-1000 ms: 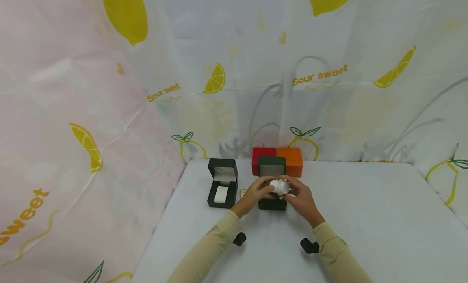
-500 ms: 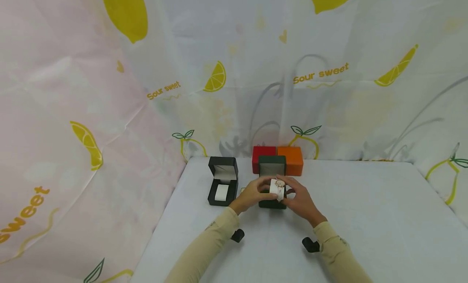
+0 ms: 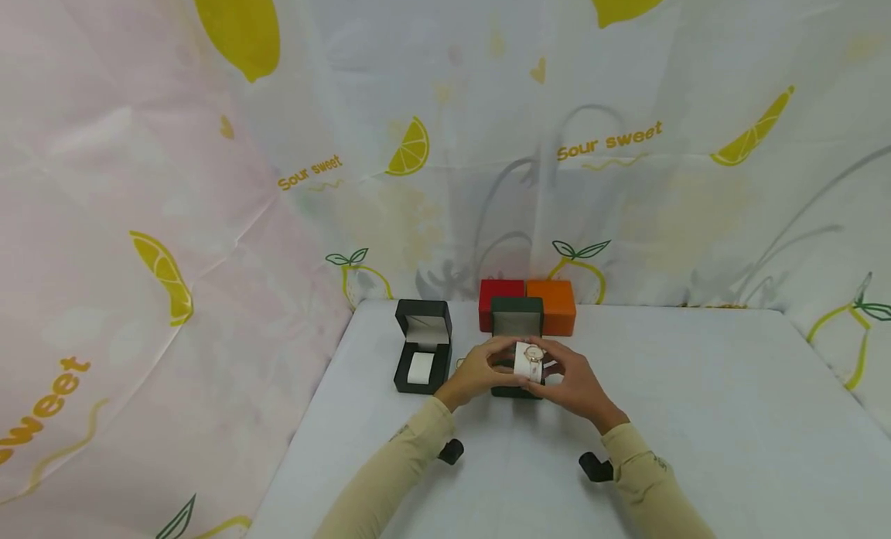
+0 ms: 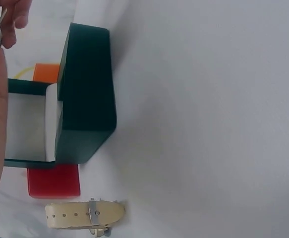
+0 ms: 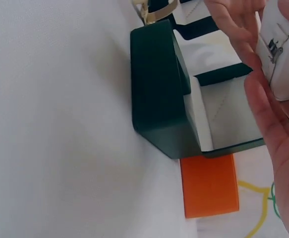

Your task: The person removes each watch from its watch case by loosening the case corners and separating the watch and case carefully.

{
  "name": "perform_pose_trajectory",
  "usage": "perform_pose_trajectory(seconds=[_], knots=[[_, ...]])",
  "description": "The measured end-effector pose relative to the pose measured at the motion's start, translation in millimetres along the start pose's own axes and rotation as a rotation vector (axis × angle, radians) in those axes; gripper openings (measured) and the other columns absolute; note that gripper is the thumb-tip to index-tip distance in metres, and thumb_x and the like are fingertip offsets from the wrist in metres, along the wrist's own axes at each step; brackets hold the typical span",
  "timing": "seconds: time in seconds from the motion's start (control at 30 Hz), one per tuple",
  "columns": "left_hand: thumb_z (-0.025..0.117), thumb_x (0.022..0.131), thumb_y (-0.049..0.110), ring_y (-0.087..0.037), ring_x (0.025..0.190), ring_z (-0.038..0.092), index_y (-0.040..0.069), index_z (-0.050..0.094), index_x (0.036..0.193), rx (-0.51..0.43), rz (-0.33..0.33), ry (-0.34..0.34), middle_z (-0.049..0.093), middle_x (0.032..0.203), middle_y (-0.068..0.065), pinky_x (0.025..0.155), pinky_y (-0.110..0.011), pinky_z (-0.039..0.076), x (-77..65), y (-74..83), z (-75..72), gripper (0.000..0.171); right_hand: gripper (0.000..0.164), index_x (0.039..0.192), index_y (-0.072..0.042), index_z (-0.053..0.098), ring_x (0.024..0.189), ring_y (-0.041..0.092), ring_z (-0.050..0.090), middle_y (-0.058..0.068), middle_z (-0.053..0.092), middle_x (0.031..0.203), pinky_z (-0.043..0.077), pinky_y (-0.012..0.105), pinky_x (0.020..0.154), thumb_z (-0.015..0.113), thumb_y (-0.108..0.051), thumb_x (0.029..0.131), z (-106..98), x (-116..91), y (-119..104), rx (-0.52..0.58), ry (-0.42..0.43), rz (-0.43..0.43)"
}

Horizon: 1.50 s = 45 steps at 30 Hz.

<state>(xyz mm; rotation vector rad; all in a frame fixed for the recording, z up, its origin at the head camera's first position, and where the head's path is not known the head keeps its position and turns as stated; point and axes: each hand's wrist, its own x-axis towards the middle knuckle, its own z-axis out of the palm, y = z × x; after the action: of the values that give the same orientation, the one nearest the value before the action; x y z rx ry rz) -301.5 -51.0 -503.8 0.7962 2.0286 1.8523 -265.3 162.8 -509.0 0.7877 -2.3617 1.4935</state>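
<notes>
Above the open dark green watch box [image 3: 517,313], both hands hold a white watch cushion [image 3: 522,361] with a watch [image 3: 534,354] strapped round it. The watch has a white strap and a gold-rimmed dial facing the head camera. My left hand [image 3: 483,370] grips the cushion's left side between thumb and fingers. My right hand [image 3: 575,378] pinches it from the right, at the watch's side. In the right wrist view, the metal buckle [image 5: 274,49] shows on the strap. Beside the box lies another watch with a cream strap [image 4: 75,214], mostly hidden behind my left hand in the head view.
To the left stands an open black watch box [image 3: 423,346] with a white cushion [image 3: 421,368] inside. A red box [image 3: 493,303] and an orange box [image 3: 560,307] sit behind the green one. Black pieces [image 3: 595,468] show by both wrists. A printed cloth hangs behind the white table [image 3: 696,415].
The cushion has turned in my hands, so the watch dial, at first mostly out of sight, now faces the head camera. My fingers have shifted around it; the boxes stay put.
</notes>
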Motion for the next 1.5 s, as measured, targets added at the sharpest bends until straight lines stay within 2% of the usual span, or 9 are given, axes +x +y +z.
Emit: perform_pose_trajectory(seconds=[0.27, 0.37, 0.5, 0.77, 0.9, 1.1, 1.33, 1.4, 1.5], knots=[[0.084, 0.075, 0.004, -0.020, 0.115, 0.056, 0.011, 0.055, 0.137, 0.045, 0.078, 0.001, 0.052, 0.128, -0.003, 0.094, -0.032, 0.051, 5.6, -0.7, -0.2, 0.069, 0.066, 0.135, 0.002, 0.053, 0.096, 0.030, 0.061, 0.018, 0.060, 0.126, 0.058, 0.042, 0.079, 0.082, -0.003, 0.076, -1.8, 1.4, -16.2, 0.005, 0.031, -0.083], [0.085, 0.072, -0.001, -0.021, 0.116, 0.056, 0.010, 0.055, 0.136, 0.038, 0.100, -0.017, 0.051, 0.127, -0.004, 0.094, -0.033, 0.051, 6.1, -0.6, -1.5, 0.071, 0.066, 0.131, -0.001, 0.056, 0.094, 0.030, 0.059, 0.015, 0.059, 0.123, 0.058, 0.043, 0.078, 0.086, -0.007, 0.072, -3.6, 2.7, -21.7, 0.039, 0.023, -0.015], [0.086, 0.069, -0.003, -0.020, 0.115, 0.055, 0.010, 0.056, 0.131, 0.052, 0.108, -0.047, 0.050, 0.126, -0.003, 0.093, -0.033, 0.052, 5.3, -1.0, -2.0, 0.070, 0.068, 0.124, -0.009, 0.054, 0.093, 0.024, 0.059, 0.007, 0.055, 0.119, 0.058, 0.035, 0.079, 0.091, -0.015, 0.067, -4.6, 4.5, -16.1, 0.071, -0.024, 0.097], [0.088, 0.067, -0.002, -0.017, 0.114, 0.054, 0.011, 0.057, 0.125, 0.083, 0.118, -0.081, 0.046, 0.131, 0.000, 0.090, -0.032, 0.053, 2.2, -0.1, 3.2, 0.066, 0.073, 0.115, -0.013, 0.044, 0.099, 0.031, 0.060, 0.009, 0.050, 0.114, 0.058, 0.030, 0.076, 0.090, -0.003, 0.060, -3.3, 5.3, -4.3, 0.118, -0.104, 0.146], [0.087, 0.068, -0.002, -0.016, 0.114, 0.054, 0.009, 0.057, 0.128, 0.082, 0.115, -0.063, 0.047, 0.131, -0.001, 0.089, -0.032, 0.054, 1.8, -0.6, 3.7, 0.068, 0.073, 0.116, -0.013, 0.044, 0.101, 0.030, 0.061, 0.008, 0.050, 0.116, 0.058, 0.031, 0.077, 0.092, -0.008, 0.061, -3.2, 4.2, -3.9, 0.100, -0.090, 0.138], [0.086, 0.071, 0.002, -0.018, 0.114, 0.055, 0.010, 0.057, 0.133, 0.056, 0.107, -0.016, 0.052, 0.127, -0.003, 0.089, -0.035, 0.054, 4.5, 0.1, 0.5, 0.069, 0.067, 0.128, -0.012, 0.056, 0.088, 0.024, 0.062, 0.006, 0.059, 0.117, 0.059, 0.036, 0.076, 0.090, -0.016, 0.070, -9.0, 4.6, -7.9, 0.082, -0.032, 0.068], [0.084, 0.076, 0.007, -0.018, 0.117, 0.055, 0.013, 0.058, 0.136, 0.062, 0.075, 0.009, 0.052, 0.131, 0.000, 0.090, -0.035, 0.054, 3.8, 1.0, 1.4, 0.066, 0.061, 0.129, 0.005, 0.058, 0.080, 0.025, 0.064, 0.015, 0.067, 0.110, 0.059, 0.044, 0.072, 0.083, -0.004, 0.074, -13.3, 4.8, -25.9, -0.009, -0.030, -0.035], [0.084, 0.075, 0.008, -0.016, 0.118, 0.055, 0.015, 0.059, 0.135, 0.063, 0.069, 0.010, 0.053, 0.130, 0.002, 0.090, -0.033, 0.053, 3.1, 0.4, 1.5, 0.065, 0.059, 0.128, 0.003, 0.060, 0.080, 0.023, 0.065, 0.014, 0.067, 0.110, 0.059, 0.043, 0.072, 0.082, -0.005, 0.074, -12.9, 4.5, -24.6, -0.004, -0.034, -0.044], [0.084, 0.075, 0.005, -0.016, 0.118, 0.055, 0.015, 0.058, 0.135, 0.057, 0.072, -0.008, 0.053, 0.128, 0.001, 0.092, -0.033, 0.053, 1.1, 1.4, 0.4, 0.066, 0.064, 0.133, -0.010, 0.058, 0.086, 0.021, 0.063, 0.006, 0.063, 0.118, 0.059, 0.037, 0.076, 0.085, -0.015, 0.075, -9.9, 3.6, -8.7, 0.041, -0.053, -0.011]])
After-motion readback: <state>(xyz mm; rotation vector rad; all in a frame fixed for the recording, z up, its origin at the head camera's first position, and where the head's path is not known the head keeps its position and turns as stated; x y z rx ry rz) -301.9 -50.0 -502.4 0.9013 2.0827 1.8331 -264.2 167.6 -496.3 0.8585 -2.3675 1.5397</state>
